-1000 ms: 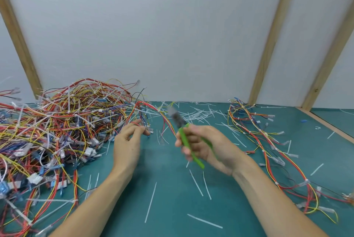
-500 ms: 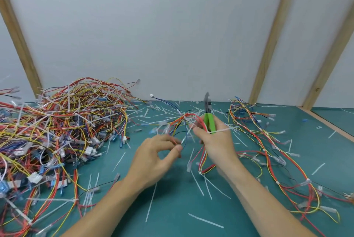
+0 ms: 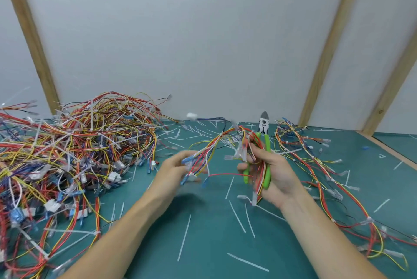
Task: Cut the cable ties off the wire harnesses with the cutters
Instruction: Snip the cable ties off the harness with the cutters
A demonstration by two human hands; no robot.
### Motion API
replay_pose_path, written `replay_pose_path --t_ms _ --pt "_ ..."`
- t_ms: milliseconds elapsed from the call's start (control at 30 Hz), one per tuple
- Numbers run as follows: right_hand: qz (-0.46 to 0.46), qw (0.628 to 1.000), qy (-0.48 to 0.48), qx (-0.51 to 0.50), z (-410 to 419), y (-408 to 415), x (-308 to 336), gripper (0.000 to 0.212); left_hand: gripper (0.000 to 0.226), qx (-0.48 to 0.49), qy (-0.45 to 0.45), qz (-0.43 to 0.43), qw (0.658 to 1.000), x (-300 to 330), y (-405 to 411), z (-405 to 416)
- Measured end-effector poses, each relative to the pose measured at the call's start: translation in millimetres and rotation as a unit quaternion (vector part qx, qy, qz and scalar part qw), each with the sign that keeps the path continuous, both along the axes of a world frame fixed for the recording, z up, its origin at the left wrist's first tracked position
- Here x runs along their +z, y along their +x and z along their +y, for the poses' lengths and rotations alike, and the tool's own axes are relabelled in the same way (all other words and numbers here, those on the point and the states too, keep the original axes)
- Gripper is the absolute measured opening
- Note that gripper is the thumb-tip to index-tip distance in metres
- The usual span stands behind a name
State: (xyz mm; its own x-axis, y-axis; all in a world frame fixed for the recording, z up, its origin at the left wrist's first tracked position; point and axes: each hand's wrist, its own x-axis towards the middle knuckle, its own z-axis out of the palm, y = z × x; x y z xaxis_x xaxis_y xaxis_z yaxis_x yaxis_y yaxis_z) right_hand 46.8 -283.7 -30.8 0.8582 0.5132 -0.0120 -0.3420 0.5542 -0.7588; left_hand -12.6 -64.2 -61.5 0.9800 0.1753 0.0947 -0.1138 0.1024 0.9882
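Note:
My right hand (image 3: 274, 172) grips the green-handled cutters (image 3: 264, 141), jaws pointing up and away, together with part of a wire harness (image 3: 222, 141) of red, yellow and white wires. The harness arches over from my right hand to my left hand (image 3: 174, 171), which holds its other end, with blue and white connectors, between thumb and fingers. Both hands hover above the teal mat (image 3: 209, 229). White cable ties hang from the harness near my right hand. My left hand is motion-blurred.
A big tangled heap of harnesses (image 3: 67, 154) covers the left of the mat. More harnesses (image 3: 327, 172) trail along the right side. Cut white tie pieces (image 3: 184, 237) lie scattered over the middle. A white wall with wooden battens stands behind.
A harness was pulled from the left heap to the middle. My hands have drawn apart, spreading it between them, and the cutters now stand upright in my right hand.

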Motion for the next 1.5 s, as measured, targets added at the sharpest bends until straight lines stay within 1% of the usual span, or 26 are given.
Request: replay_pose_path --t_ms 33,67,100,133,200,300,367,433,467,533,600,667,700,767,833,900,967,1067,1100,1133,1200,1267,1367,1400,1433,1500 --pt "0.003 1.000 0.001 -0.001 0 2 -1 0.015 0.030 -0.085 -0.051 0.021 0.995 -2 -2 -3" --pt "0.000 1.000 0.000 -0.008 0 4 -2 0.015 0.039 -0.155 -0.100 0.042 0.982 -3 -4 -5" --pt "-0.006 1.000 -0.002 -0.021 0 6 -4 0.017 0.047 -0.192 -0.131 0.057 0.971 -3 -5 -5" --pt "-0.013 0.999 -0.011 -0.040 0 8 -6 0.019 0.051 -0.195 -0.152 0.063 0.967 -3 -4 -4" --pt "-0.045 0.993 -0.072 -0.080 -1 11 -12 0.021 0.052 -0.148 -0.182 0.055 0.971 -1 -2 -1" --pt "-0.114 0.970 -0.187 -0.108 0 9 -18 0.020 0.035 -0.050 -0.179 0.043 0.982 1 4 2" --pt "-0.153 0.949 -0.245 -0.128 3 6 -19 0.025 0.041 -0.009 -0.173 0.049 0.984 -1 4 3" --pt "-0.187 0.929 -0.284 -0.149 7 4 -19 0.030 0.048 0.018 -0.187 0.054 0.981 -1 4 4" --pt "-0.202 0.919 -0.299 -0.158 8 4 -19 0.029 0.047 0.025 -0.189 0.055 0.980 -1 5 5" --pt "-0.230 0.900 -0.325 -0.179 10 4 -19 0.020 0.036 0.037 -0.165 0.058 0.984 1 5 4" --pt "-0.243 0.886 -0.332 -0.213 11 4 -18 0.010 0.023 0.054 -0.114 0.052 0.991 -1 6 3" --pt "-0.237 0.876 -0.319 -0.272 11 5 -16 0.011 0.016 0.074 -0.044 0.040 0.995 -3 4 1" --pt "-0.240 0.866 -0.313 -0.308 10 5 -14 0.010 0.014 0.085 -0.006 0.032 0.996 -4 3 0" --pt "-0.266 0.834 -0.296 -0.381 8 1 -8 0.010 0.014 0.110 0.068 -0.001 0.992 -6 2 0" --pt "-0.299 0.806 -0.261 -0.439 7 -5 0 0.016 0.015 0.122 0.124 -0.031 0.984 -8 1 -1" --pt "-0.348 0.783 -0.226 -0.463 9 -15 7 0.020 0.014 0.111 0.140 -0.043 0.983 -10 2 -3" --pt "-0.415 0.754 -0.219 -0.460 13 -25 11 0.017 0.012 0.097 0.122 -0.036 0.987 -14 2 -5" --pt "-0.547 0.671 -0.252 -0.432 23 -38 9 0.011 0.013 0.104 0.111 -0.021 0.988 -17 5 -8" --pt "-0.585 0.649 -0.254 -0.416 27 -41 6 0.013 0.015 0.103 0.113 -0.020 0.988 -18 6 -8" --pt "-0.614 0.636 -0.246 -0.396 30 -44 4 0.017 0.017 0.099 0.113 -0.020 0.988 -19 7 -8" --pt "-0.646 0.628 -0.235 -0.365 37 -48 -1 0.025 0.021 0.090 0.110 -0.020 0.990 -21 8 -7" --pt "-0.641 0.638 -0.253 -0.343 41 -48 -6 0.025 0.022 0.072 0.083 -0.018 0.994 -21 7 -6" --pt "-0.555 0.699 -0.332 -0.305 38 -37 -11 0.025 0.025 0.014 0.011 -0.011 1.000 -18 5 -7" --pt "-0.526 0.711 -0.366 -0.289 34 -32 -14 0.026 0.026 0.001 -0.008 -0.004 1.000 -16 5 -6" --pt "-0.506 0.713 -0.398 -0.278 30 -25 -16 0.027 0.027 -0.011 -0.024 0.002 1.000 -15 5 -6" --pt "-0.489 0.703 -0.447 -0.260 25 -16 -20 0.033 0.026 -0.038 -0.054 0.013 0.998 -13 4 -7"
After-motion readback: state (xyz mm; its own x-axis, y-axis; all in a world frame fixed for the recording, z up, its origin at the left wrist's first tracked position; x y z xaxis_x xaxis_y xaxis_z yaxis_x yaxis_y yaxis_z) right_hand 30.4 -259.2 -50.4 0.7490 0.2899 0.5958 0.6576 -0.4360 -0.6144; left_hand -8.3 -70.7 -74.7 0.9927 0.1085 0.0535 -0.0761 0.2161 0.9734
